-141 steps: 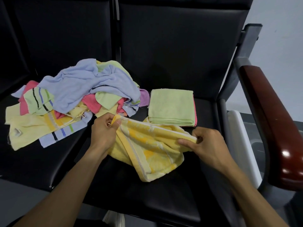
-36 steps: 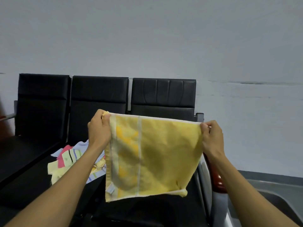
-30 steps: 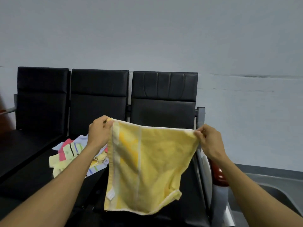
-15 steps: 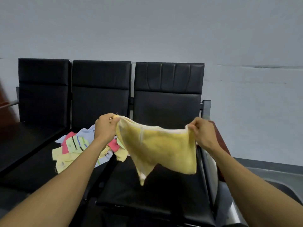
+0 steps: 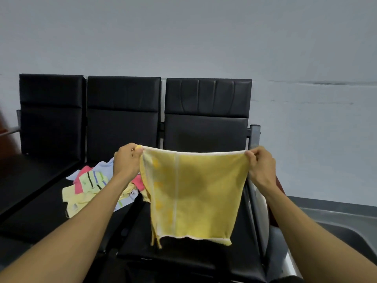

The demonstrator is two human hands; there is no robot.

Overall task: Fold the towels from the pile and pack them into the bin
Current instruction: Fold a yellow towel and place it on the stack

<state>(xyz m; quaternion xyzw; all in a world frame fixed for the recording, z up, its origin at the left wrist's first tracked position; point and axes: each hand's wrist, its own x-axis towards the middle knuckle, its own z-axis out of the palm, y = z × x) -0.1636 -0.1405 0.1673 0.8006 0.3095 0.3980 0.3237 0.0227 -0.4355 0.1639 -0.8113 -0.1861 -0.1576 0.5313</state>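
Yellow terry towel with a pale woven stripe (image 5: 195,193) held up in the air, spread flat and facing the camera, in front of the right-hand seat of a row of three black padded chairs (image 5: 206,111).

Left hand (image 5: 127,160): grip closed on the towel's top left corner, cloth pinched between thumb and curled fingers. Right hand (image 5: 261,166): grip closed on the top right corner, same pinch. Both hands at about the same height, well apart, so the white-bound top hem runs nearly taut and level between them.

The towel hangs entirely below the two grips. Its body drops straight down; the sides taper inward a little toward the bottom. Lower hem hangs free above the seat cushion, not touching it as far as can be told. Bottom left corner curls and dangles slightly lower than the rest (a narrow folded strip shows there). Pale stripe runs top to bottom, left of centre.

Heap of unfolded towels, pink, pale yellow, light blue and green-striped (image 5: 91,188), lies on the middle seat, behind and below the left forearm, apart from the held towel.

Grey wall (image 5: 204,37) behind the chairs. Reddish-brown armrest (image 5: 278,186) partly visible behind the right wrist.
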